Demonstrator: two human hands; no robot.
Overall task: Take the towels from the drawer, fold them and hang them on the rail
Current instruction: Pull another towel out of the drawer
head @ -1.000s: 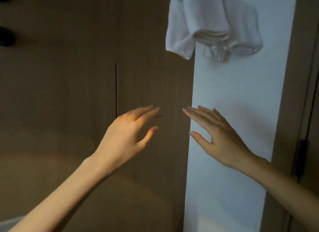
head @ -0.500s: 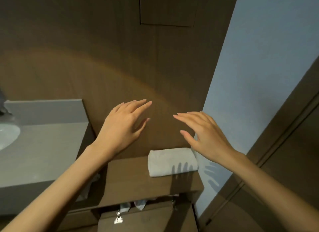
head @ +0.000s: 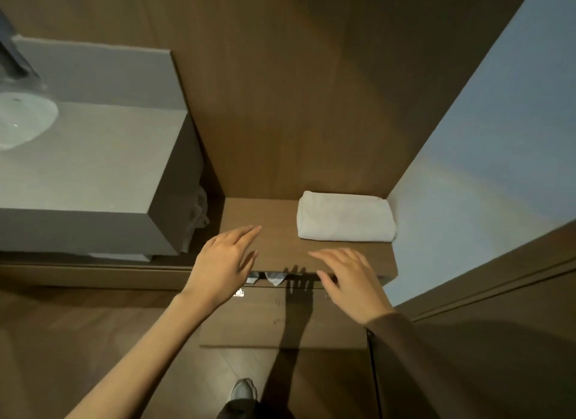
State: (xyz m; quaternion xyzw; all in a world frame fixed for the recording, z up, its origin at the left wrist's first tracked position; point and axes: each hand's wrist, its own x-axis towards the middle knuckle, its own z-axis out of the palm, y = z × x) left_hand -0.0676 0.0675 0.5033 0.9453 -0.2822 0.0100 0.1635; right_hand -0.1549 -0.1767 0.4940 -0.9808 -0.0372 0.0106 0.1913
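In the head view, the left hand [head: 223,264] is in the lower middle of the frame, palm down, with the fingers straight and a little spread, and it holds nothing. The right hand [head: 349,281] is just to the right of it, also palm down with the fingers loosely spread and holding nothing. Both hands are over the front edge of a wooden shelf [head: 274,231]; whether they touch the wood, I cannot tell. On the right back part of this shelf lies a folded white towel [head: 344,217], close against the pale blue wall [head: 498,131] and apart from both hands. Under the shelf edge is the drawer [head: 280,320], and in the dark gap above its front some pieces of light cloth [head: 275,277] come out between the two hands. A small metal latch [head: 239,293] sits at the left of this gap. In the left of the frame is a grey counter [head: 93,175] with a white basin [head: 21,122] at the upper left. A brown sleeve [head: 420,362] covers the right arm. At the bottom middle a grey shoe [head: 244,390] stands on the wooden floor.
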